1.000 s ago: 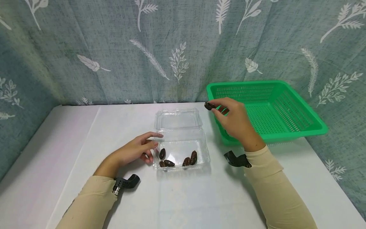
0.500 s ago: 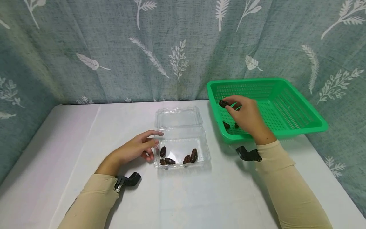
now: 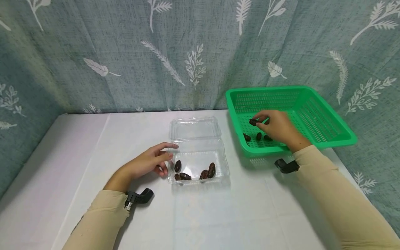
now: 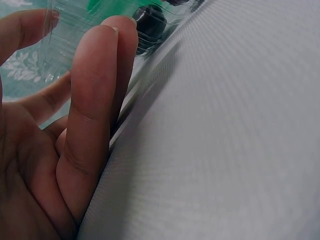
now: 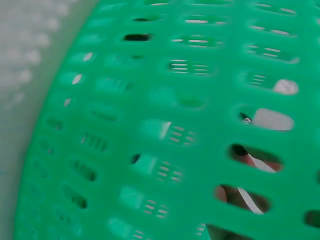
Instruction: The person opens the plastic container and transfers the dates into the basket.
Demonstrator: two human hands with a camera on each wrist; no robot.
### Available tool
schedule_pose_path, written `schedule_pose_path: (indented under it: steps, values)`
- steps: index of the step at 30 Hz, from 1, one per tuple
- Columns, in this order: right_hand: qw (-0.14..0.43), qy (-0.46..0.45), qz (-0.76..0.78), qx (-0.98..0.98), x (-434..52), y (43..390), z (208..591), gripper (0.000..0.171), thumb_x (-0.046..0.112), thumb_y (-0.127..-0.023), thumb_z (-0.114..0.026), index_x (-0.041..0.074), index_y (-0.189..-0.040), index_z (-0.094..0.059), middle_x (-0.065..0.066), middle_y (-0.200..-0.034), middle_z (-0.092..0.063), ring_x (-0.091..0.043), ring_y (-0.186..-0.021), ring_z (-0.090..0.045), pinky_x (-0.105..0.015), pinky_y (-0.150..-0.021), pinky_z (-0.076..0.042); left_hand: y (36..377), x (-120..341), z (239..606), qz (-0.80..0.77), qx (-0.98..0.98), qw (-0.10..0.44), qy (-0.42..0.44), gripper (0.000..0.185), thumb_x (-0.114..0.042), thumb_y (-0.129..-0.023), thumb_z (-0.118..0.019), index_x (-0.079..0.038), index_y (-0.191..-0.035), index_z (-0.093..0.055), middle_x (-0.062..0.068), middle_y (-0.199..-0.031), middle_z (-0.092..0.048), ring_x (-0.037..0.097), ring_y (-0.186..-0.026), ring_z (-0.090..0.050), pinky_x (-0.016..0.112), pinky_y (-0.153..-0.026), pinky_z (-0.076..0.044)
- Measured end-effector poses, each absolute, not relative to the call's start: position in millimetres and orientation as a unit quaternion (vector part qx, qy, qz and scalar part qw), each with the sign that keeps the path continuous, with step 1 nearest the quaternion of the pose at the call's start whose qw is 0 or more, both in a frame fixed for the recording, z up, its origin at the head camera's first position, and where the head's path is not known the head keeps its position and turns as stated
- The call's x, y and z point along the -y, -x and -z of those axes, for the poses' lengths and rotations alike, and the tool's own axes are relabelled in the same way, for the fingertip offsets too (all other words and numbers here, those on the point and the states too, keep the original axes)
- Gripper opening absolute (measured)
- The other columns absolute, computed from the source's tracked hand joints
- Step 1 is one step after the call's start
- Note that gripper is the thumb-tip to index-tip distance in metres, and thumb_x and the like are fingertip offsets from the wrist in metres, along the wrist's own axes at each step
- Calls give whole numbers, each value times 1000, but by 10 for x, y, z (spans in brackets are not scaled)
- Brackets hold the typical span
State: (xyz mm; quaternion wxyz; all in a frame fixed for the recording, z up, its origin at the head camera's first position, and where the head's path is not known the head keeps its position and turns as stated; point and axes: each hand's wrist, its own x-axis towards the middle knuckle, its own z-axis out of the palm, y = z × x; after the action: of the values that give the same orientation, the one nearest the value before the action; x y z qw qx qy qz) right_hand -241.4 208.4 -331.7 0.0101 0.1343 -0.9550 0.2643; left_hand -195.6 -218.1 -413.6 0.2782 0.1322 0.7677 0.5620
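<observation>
My right hand [image 3: 276, 125] is inside the green basket [image 3: 340, 142] and pinches a dark brown date [image 3: 253, 122] between thumb and fingertips, above the basket floor. Below it lie other dates, one of them an upright oval [image 3: 259, 136]. My left hand [image 3: 150, 161] rests against the left side of an open clear plastic clamshell box [image 3: 200, 156], its index finger stretched over the rim. Several dates lie along the near side of that box, such as one at the right [image 3: 211, 170]. Only green slotted wall [image 5: 215, 150] fills most of the right wrist view, hiding the held date.
The box's clear lid [image 3: 195, 129] lies folded back behind it. A white cloth [image 3: 200, 215] covers the table. A grey-green leaf-print curtain [image 3: 125, 69] hangs behind and at the sides, close to the basket.
My right hand has carried the date rightward from beside the basket's left rim and then down into the basket. Dates on the basket floor have come into view. My left hand stays put.
</observation>
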Motion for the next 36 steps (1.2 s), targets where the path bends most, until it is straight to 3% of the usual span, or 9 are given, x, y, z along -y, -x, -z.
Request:
schedule_pose_path:
  steps: [14,24,30,36]
  values:
    - [-92,-134,-219,962,-2051,2530,3389,23,5,-94,-66,2,-116,-71,-23,-109,-71,-39,-101,-66,-49,-79,-55,1955,2190,4093,-559,-771,275,-133,50,-31,-104,-54,-15,-150,-40,12,-103,-56,16,-69,-67,32,-63,-60]
    - [-119,-130,-212,961,-2045,2528,3445,23,2,-95,-64,-1,-117,-70,-26,-110,-70,-39,-100,-66,-51,-81,-56,1938,2187,4137,-559,-772,274,-133,50,-31,-104,-54,-16,-150,-40,12,-102,-57,16,-69,-67,33,-63,-60]
    - [-112,-128,-214,962,-2044,2519,3446,25,4,-97,-61,-2,-120,-68,-28,-114,-67,-39,-97,-66,-47,-77,-55,1927,2196,4116,-556,-772,277,-136,50,-31,-104,-53,-15,-150,-40,13,-102,-58,16,-69,-67,33,-64,-60]
    - [-24,-139,-243,960,-2062,2447,3377,27,7,-99,-57,-1,-122,-67,-27,-112,-68,-34,-83,-66,-36,-59,-46,1944,2176,4107,-557,-771,275,-139,50,-31,-104,-54,-15,-149,-41,13,-103,-57,17,-70,-67,33,-64,-60]
